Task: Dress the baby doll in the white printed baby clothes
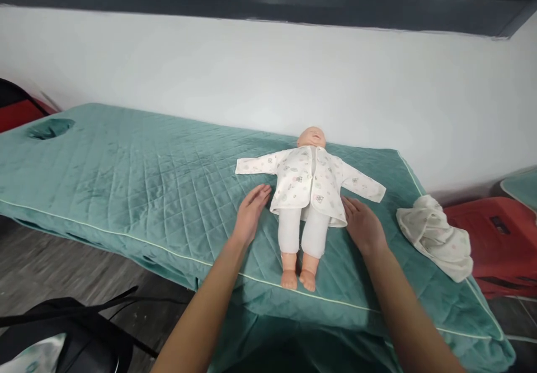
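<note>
Baby doll [311, 191] in a white patterned jacket [291, 180] and white trousers [289, 230] lies on its back near the right end of a green quilted couch [159, 171], head [311, 136] toward the pale wall [251, 71], bare feet [288, 279] at the near edge. Both sleeves [257, 165] stretch out sideways, with no doll hands visible at the cuffs. A person's left hand [252, 208] rests flat-fingered just beside the jacket, grasping nothing; the right hand [364, 225], equally empty, lies with extended fingers at the opposite side of the hem, though whether its fingertips touch the fabric is hard to tell. The doll looks firm and smooth, probably light enough for two hands and a little slippery on its bare surfaces, while the jacket appears thin, soft and quick to crease. The torso, held from both sides, seems the steadiest place to take hold, with support under the head; the loose sleeves and hem would likely slide or bunch if pulled. At right, a crumpled white cloth [436, 236] lies by the couch's edge, near a red case [490, 233].
</note>
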`<state>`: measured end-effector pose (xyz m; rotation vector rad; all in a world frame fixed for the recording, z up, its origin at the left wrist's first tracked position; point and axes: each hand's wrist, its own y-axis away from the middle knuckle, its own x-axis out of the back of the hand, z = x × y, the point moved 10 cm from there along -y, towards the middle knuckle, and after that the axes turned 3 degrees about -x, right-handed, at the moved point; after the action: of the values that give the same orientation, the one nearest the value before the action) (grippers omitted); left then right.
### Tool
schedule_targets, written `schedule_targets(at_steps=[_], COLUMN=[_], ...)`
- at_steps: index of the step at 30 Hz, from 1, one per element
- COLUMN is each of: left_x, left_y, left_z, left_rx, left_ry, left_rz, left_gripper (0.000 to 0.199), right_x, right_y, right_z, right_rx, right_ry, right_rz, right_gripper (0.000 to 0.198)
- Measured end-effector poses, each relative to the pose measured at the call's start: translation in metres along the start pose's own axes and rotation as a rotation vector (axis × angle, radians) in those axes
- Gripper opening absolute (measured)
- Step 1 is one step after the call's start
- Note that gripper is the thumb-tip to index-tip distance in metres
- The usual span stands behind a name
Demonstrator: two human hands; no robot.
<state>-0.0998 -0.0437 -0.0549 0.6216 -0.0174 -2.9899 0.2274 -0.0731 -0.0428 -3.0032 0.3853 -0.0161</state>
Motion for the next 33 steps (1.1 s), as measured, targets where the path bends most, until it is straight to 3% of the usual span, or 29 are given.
schedule_targets(at_steps=[2,5,9,14,18,21,24,28,33], left_x=[-0.021,-0.056,-0.088,-0.106,-0.116,-0.112,-0.102,-0.092,-0.096], left_y=[-0.016,-0.038,-0.061,-0.084,-0.103,-0.115,-0.127,-0.142,-0.142], left_z=[-0.015,-0.031,-0.042,-0.049,-0.053,-0.061,-0.062,-0.045,-0.038], left_rx=[0.179,0.360,0.462,0.544,0.545,0.529,0.478,0.332,0.289], left_ry=[0.229,0.393,0.533,0.541,0.545,0.519,0.506,0.564,0.521], left_rz=[-0.046,-0.139,-0.209,-0.203,-0.221,-0.183,-0.150,-0.114,-0.171], left_gripper=[0.033,0.041,0.043,0.044,0.043,0.039,0.036,0.039,0.051], right_x=[-0.010,-0.037,-0.058,-0.053,-0.044,-0.034,-0.027,-0.022,-0.024], right_y=[-0.025,-0.047,-0.060,-0.082,-0.110,-0.123,-0.124,-0.117,-0.116], right_z=[0.015,0.029,0.020,0.010,0.015,0.022,0.026,0.034,0.028], right_rx=[-0.173,-0.396,-0.394,-0.343,-0.359,-0.327,-0.280,-0.310,-0.229], right_ry=[-0.131,-0.316,-0.356,-0.349,-0.330,-0.345,-0.382,-0.449,-0.512], right_rz=[-0.017,-0.060,-0.079,-0.062,-0.104,-0.084,-0.054,0.010,0.027], right_gripper=[0.022,0.021,0.025,0.025,0.031,0.029,0.027,0.023,0.014])
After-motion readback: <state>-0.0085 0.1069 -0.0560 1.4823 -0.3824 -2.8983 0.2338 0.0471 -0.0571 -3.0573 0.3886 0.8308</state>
